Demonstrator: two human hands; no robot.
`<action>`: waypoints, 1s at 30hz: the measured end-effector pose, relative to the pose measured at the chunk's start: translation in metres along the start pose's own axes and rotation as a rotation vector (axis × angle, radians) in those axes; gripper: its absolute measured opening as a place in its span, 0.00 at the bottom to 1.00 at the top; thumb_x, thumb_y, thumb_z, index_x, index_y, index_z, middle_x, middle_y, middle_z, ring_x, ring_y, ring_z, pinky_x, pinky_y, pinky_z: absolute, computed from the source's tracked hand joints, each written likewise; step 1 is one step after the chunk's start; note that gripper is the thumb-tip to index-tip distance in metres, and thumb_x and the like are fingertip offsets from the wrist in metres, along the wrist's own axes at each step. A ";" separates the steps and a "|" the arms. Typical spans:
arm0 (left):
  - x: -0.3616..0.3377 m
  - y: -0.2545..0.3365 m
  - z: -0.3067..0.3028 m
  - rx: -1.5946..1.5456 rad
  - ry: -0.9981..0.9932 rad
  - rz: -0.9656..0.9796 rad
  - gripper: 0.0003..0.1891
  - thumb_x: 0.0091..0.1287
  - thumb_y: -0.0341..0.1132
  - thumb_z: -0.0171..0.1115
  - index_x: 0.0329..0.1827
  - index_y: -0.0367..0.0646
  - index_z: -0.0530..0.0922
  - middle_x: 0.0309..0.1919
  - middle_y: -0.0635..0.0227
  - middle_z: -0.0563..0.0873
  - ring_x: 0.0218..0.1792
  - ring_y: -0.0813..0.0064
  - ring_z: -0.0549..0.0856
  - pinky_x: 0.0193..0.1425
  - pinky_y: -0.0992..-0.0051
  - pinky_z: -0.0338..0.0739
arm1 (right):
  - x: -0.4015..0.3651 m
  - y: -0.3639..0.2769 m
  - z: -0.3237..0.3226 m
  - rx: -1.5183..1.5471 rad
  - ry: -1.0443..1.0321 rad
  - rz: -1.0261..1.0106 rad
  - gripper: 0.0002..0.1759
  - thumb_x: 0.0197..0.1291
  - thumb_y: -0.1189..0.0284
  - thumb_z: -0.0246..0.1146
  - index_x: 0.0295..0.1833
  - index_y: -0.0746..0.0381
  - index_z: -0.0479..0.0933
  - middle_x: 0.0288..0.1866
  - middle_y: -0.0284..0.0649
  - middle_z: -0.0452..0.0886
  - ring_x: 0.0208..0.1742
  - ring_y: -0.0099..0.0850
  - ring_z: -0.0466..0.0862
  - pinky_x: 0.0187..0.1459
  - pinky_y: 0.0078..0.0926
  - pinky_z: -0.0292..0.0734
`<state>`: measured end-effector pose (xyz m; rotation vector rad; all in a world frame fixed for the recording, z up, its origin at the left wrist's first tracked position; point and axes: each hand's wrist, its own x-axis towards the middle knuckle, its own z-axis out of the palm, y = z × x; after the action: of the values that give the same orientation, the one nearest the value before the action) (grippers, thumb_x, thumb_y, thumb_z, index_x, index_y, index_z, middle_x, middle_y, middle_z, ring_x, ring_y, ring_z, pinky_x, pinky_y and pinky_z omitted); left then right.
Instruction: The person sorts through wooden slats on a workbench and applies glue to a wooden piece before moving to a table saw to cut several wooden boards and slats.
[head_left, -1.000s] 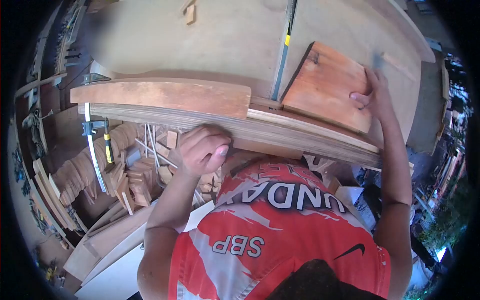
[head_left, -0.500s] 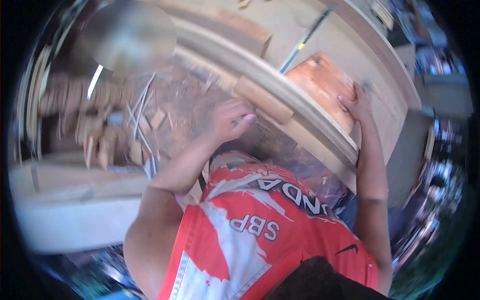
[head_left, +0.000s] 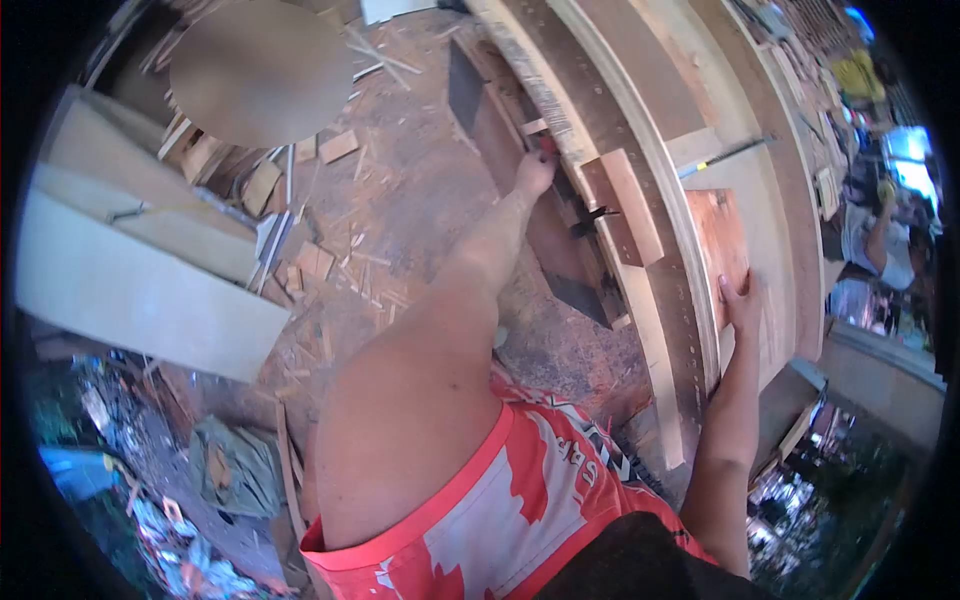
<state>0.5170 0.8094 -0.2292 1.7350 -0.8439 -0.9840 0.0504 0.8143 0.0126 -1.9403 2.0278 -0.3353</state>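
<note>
My left hand [head_left: 537, 174] reaches down beside the long wooden frame. Its fingers are bent at a small red thing [head_left: 547, 149], whose kind I cannot make out; the fingertips are partly hidden. My right hand [head_left: 741, 302] grips the near end of a reddish-brown wooden board [head_left: 718, 240], thumb on its face. That board lies inside the large curved wooden piece [head_left: 775, 235]. Between my hands, a smaller wooden block [head_left: 630, 205] rests on the frame's edge [head_left: 655, 345]. A thin dark rod with a yellow band [head_left: 725, 157] lies just beyond the board.
Wood scraps and sawdust cover the floor [head_left: 390, 200] at left. A long pale panel [head_left: 140, 285] stands beyond them, with metal strips [head_left: 275, 225] nearby. A green cloth bag [head_left: 235, 465] lies at lower left. Another person [head_left: 880, 240] is at far right.
My left hand has stretched from near my body to beside the frame, at the red thing. My right hand stays on the board. The view has turned, showing more floor.
</note>
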 end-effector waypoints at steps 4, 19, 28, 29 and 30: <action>0.052 -0.029 0.077 -0.545 0.087 0.000 0.17 0.75 0.42 0.55 0.47 0.36 0.86 0.45 0.44 0.88 0.54 0.45 0.85 0.60 0.61 0.78 | -0.009 0.008 0.003 0.086 0.050 0.004 0.52 0.49 0.57 0.81 0.72 0.74 0.66 0.71 0.60 0.73 0.70 0.48 0.75 0.71 0.40 0.70; 0.051 -0.031 0.066 -0.425 -0.121 -0.052 0.16 0.74 0.40 0.56 0.45 0.36 0.86 0.45 0.46 0.88 0.52 0.46 0.86 0.59 0.61 0.78 | -0.023 -0.024 -0.014 -0.019 0.062 0.076 0.56 0.42 0.49 0.81 0.74 0.66 0.67 0.71 0.55 0.72 0.74 0.52 0.69 0.74 0.44 0.65; -0.200 0.106 -0.054 0.152 -0.424 0.910 0.08 0.67 0.33 0.64 0.36 0.37 0.85 0.38 0.55 0.88 0.40 0.52 0.86 0.49 0.56 0.78 | -0.020 -0.029 -0.029 -0.103 -0.051 0.075 0.61 0.40 0.42 0.79 0.76 0.64 0.65 0.74 0.55 0.68 0.75 0.53 0.67 0.75 0.46 0.63; -0.233 0.168 -0.039 0.095 -0.437 1.090 0.06 0.66 0.31 0.63 0.35 0.38 0.84 0.34 0.56 0.86 0.37 0.52 0.84 0.45 0.58 0.77 | -0.018 -0.027 -0.031 -0.096 -0.055 0.070 0.61 0.40 0.42 0.79 0.76 0.64 0.65 0.74 0.55 0.68 0.75 0.53 0.67 0.75 0.46 0.63; -0.249 0.220 -0.015 0.040 -0.448 1.262 0.03 0.65 0.29 0.63 0.34 0.39 0.82 0.29 0.57 0.83 0.33 0.51 0.82 0.41 0.59 0.76 | -0.015 -0.026 -0.031 -0.085 -0.070 0.060 0.62 0.39 0.41 0.79 0.76 0.63 0.65 0.74 0.55 0.68 0.75 0.54 0.65 0.76 0.47 0.61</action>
<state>0.3961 0.9593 0.0428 0.6689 -1.8921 -0.4345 0.0628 0.8266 0.0517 -1.9077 2.0810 -0.1671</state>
